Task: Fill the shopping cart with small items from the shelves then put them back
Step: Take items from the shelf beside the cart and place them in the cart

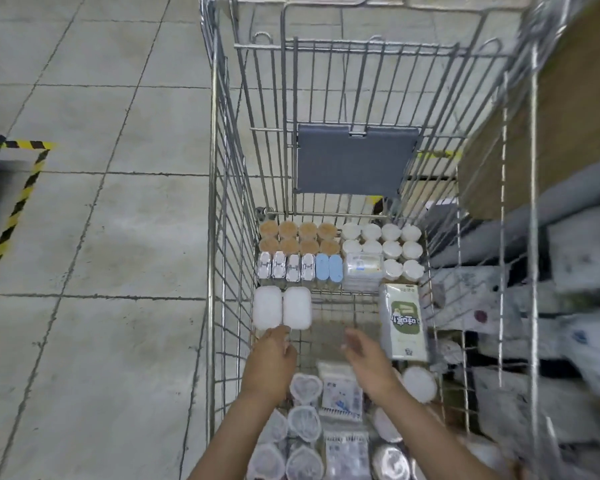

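Looking down into the shopping cart (219, 188), you see both your hands inside it, holding nothing. Your left hand (271, 362) has loosely curled fingers touching the near edge of two white cases (282, 307) by the left wall. Your right hand (368, 362) is open, blurred, above the bare middle. Jars and packets fill the far and near ends. A tall green-and-white carton (403, 322) stands just right; a careless sweep could tip it.

Silver wire shopping cart (219, 202) on grey tiled floor (94, 237), tan-lidded jars (298, 237) and white-lidded jars (392, 244) at centre, white boxes (281, 308) left, green-and-white carton (403, 323) right
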Demonstrator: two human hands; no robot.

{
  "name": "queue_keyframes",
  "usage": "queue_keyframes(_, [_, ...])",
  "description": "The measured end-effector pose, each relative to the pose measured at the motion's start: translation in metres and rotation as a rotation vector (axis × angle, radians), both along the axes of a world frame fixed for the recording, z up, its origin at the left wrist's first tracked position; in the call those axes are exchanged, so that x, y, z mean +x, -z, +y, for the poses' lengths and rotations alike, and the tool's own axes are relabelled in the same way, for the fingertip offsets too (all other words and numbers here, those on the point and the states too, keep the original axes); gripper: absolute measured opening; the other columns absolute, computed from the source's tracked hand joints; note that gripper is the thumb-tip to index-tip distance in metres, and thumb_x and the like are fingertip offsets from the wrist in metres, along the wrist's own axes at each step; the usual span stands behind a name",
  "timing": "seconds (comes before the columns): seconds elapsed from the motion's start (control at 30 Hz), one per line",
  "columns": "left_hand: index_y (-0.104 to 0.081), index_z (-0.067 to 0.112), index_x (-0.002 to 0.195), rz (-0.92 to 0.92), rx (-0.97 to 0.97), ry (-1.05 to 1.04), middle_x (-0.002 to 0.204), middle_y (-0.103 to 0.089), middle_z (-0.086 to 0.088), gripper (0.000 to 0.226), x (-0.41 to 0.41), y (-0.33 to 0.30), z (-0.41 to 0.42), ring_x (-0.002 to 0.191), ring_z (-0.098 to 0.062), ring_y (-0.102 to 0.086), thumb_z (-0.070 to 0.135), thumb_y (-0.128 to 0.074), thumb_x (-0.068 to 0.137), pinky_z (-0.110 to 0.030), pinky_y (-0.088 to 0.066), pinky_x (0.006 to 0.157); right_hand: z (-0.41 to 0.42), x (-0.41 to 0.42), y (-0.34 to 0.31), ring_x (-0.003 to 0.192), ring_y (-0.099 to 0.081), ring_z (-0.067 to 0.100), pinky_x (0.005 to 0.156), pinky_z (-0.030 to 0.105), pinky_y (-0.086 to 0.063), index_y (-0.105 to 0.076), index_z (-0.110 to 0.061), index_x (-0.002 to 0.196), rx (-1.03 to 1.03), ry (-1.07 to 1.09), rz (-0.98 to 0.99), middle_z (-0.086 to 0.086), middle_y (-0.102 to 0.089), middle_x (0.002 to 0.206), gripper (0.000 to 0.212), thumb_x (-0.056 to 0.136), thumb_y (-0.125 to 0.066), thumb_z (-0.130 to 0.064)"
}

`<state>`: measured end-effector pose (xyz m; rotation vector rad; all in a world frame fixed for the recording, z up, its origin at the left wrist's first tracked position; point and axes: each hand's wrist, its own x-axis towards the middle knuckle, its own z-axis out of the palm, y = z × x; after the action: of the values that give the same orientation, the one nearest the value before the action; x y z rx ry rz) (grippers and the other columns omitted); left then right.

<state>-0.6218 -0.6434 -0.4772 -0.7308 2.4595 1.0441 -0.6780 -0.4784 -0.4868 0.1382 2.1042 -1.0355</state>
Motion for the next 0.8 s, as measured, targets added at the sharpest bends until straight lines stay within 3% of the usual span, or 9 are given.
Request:
queue_keyframes(0.1, [-0.05, 0.013, 0.131, 0.018, 0.03, 0.167, 0.135, -0.053, -0.006, 0.036, 0.016, -0.035, 0.003, 0.116, -0.021, -0.054, 0.012, -0.047, 0.096, -0.022, -0.042, 0.088, 0.02, 0.025, -0.036, 0.118, -0.053, 0.011, 0.092, 0.019, -0.039, -0.053, -0.016, 0.129, 0.067, -0.063, 0.1, -0.003, -0.058, 0.125, 0.031, 0.098, -0.049, -0.017])
queue_keyframes(0.17, [-0.053, 0.017, 0.127, 0.027, 0.021, 0.324, 0.128, -0.059, -0.004, 0.031, 0.033, -0.069, 0.003, 0.11, -0.019, -0.058, 0.017, -0.047, 0.096, -0.025, -0.046, 0.086, 0.031, 0.05, -0.069, 0.117, -0.055, 0.015, 0.094, 0.022, -0.042, -0.055, -0.019, 0.129, 0.107, -0.071, 0.155, -0.003, -0.06, 0.124, 0.031, 0.099, -0.049, -0.021])
queue_keyframes(0.23, [-0.051, 0.022, 0.127, 0.052, -0.002, 0.454, 0.125, -0.06, 0.001, 0.03, 0.052, -0.105, 0.0, 0.108, -0.016, -0.057, 0.023, -0.045, 0.098, -0.024, -0.045, 0.084, 0.039, 0.079, -0.103, 0.106, -0.061, 0.017, 0.088, 0.025, -0.046, -0.056, -0.023, 0.126, 0.124, -0.057, 0.197, 0.0, -0.065, 0.117, 0.029, 0.098, -0.05, -0.023])
queue_keyframes(0.3, [-0.049, 0.028, 0.131, 0.102, -0.026, 0.543, 0.127, -0.057, 0.007, 0.033, 0.072, -0.14, -0.005, 0.113, -0.012, -0.055, 0.029, -0.043, 0.099, -0.023, -0.043, 0.089, 0.045, 0.109, -0.133, 0.096, -0.06, 0.01, 0.077, 0.017, -0.046, -0.055, -0.025, 0.124, 0.135, -0.034, 0.257, -0.003, -0.065, 0.113, 0.027, 0.098, -0.05, -0.024])
queue_keyframes(0.47, [-0.049, 0.031, 0.133, 0.21, -0.026, 0.648, 0.13, -0.051, 0.017, 0.036, 0.109, -0.207, -0.028, 0.116, -0.002, -0.05, 0.035, -0.044, 0.099, -0.019, -0.04, 0.095, 0.055, 0.178, -0.19, 0.102, -0.051, -0.002, 0.077, -0.001, -0.037, -0.055, -0.027, 0.123, 0.084, 0.149, 0.376, -0.019, -0.051, 0.117, 0.025, 0.099, -0.049, -0.026])
queue_keyframes(0.53, [-0.052, 0.03, 0.131, 0.232, -0.052, 0.667, 0.128, -0.054, 0.016, 0.034, 0.117, -0.226, -0.041, 0.111, -0.001, -0.053, 0.034, -0.047, 0.098, -0.02, -0.042, 0.093, 0.061, 0.205, -0.208, 0.11, -0.051, 0.0, 0.086, 0.004, -0.038, -0.057, -0.027, 0.121, 0.074, 0.246, 0.39, -0.019, -0.053, 0.119, 0.024, 0.098, -0.05, -0.026])
queue_keyframes(0.6, [-0.055, 0.027, 0.127, 0.258, -0.102, 0.686, 0.124, -0.059, 0.012, 0.031, 0.12, -0.244, -0.05, 0.109, -0.004, -0.055, 0.032, -0.05, 0.097, -0.022, -0.044, 0.09, 0.071, 0.231, -0.223, 0.103, -0.057, 0.0, 0.085, 0.013, -0.043, -0.058, -0.03, 0.118, 0.079, 0.324, 0.405, -0.018, -0.059, 0.117, 0.022, 0.097, -0.052, -0.027])
queue_keyframes(0.67, [-0.057, 0.024, 0.126, 0.298, -0.136, 0.713, 0.123, -0.061, 0.009, 0.032, 0.121, -0.262, -0.049, 0.108, -0.006, -0.057, 0.031, -0.051, 0.096, -0.023, -0.044, 0.087, 0.082, 0.258, -0.24, 0.091, -0.057, -0.006, 0.077, 0.009, -0.043, -0.055, -0.037, 0.111, 0.094, 0.387, 0.414, -0.021, -0.06, 0.107, 0.018, 0.097, -0.053, -0.027])
queue_keyframes(0.8, [-0.052, 0.025, 0.132, 0.371, -0.197, 0.851, 0.13, -0.056, 0.009, 0.037, 0.128, -0.294, -0.021, 0.107, -0.008, -0.055, 0.034, -0.048, 0.097, -0.026, -0.042, 0.088, 0.105, 0.311, -0.267, 0.102, -0.055, -0.001, 0.08, 0.004, -0.038, -0.058, -0.032, 0.11, 0.149, 0.52, 0.491, -0.016, -0.059, 0.111, 0.017, 0.097, -0.052, -0.024])
